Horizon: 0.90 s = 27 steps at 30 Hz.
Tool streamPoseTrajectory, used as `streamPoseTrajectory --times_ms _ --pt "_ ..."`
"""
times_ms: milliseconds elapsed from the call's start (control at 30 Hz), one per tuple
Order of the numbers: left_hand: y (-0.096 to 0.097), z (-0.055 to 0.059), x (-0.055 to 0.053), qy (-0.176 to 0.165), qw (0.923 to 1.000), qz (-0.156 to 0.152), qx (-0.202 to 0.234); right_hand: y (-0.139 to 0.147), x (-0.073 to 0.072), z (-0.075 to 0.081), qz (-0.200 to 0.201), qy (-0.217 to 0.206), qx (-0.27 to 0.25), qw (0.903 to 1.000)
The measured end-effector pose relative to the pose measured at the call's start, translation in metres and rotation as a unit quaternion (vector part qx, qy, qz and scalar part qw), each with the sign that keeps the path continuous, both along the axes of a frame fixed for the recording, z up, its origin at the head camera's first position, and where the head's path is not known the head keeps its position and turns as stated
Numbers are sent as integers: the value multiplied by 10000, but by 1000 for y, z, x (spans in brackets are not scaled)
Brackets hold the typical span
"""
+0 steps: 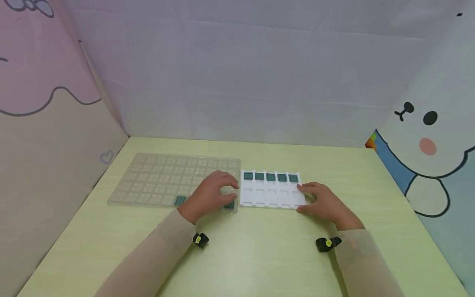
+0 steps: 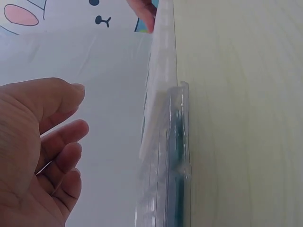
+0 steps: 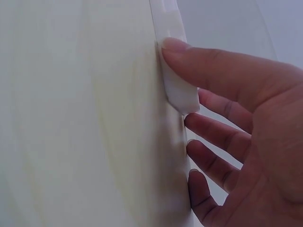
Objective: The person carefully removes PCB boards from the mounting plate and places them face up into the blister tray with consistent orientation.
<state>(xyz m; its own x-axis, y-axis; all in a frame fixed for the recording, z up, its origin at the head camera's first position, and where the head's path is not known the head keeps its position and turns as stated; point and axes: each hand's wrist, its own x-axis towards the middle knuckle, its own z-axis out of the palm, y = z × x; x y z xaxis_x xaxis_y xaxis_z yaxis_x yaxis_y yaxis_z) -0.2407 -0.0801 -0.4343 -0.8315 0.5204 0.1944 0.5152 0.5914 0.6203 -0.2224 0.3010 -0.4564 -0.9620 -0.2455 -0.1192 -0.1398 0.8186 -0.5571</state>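
My left hand (image 1: 212,194) hovers over the right end of a clear plastic compartment tray (image 1: 148,175), its fingers loosely bent with nothing between them. Beneath its thumb, a dark green square chip (image 1: 229,205) sits in the tray's front right corner. Another green chip (image 1: 180,201) lies farther left in the front row. Right beside stands a white tray (image 1: 272,199) with two rows of slots; green chips (image 1: 271,177) fill its back row. My right hand (image 1: 322,203) holds this tray's right end, the thumb (image 3: 189,54) at the front corner and the fingers along the side.
Both trays rest on a pale yellow-green table (image 1: 259,251), the clear one on the left. A white sheet (image 1: 237,82) rises behind the table, and printed cartoon panels (image 1: 426,177) stand at the sides. Each wrist wears a small black camera (image 1: 201,240).
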Motion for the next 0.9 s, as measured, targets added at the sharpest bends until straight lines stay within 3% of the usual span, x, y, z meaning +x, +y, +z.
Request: streamPoseTrajectory --times_ms 467,667,900 --pt "46 3 -8 28 9991 -413 106 1 1 1 -35 -58 -2 10000" --pt "68 4 -11 -9 9985 -547 -83 -1 2 2 -46 -104 12 9999" --pt "91 2 -17 254 9972 -612 -334 -1 1 4 -48 -94 17 9999"
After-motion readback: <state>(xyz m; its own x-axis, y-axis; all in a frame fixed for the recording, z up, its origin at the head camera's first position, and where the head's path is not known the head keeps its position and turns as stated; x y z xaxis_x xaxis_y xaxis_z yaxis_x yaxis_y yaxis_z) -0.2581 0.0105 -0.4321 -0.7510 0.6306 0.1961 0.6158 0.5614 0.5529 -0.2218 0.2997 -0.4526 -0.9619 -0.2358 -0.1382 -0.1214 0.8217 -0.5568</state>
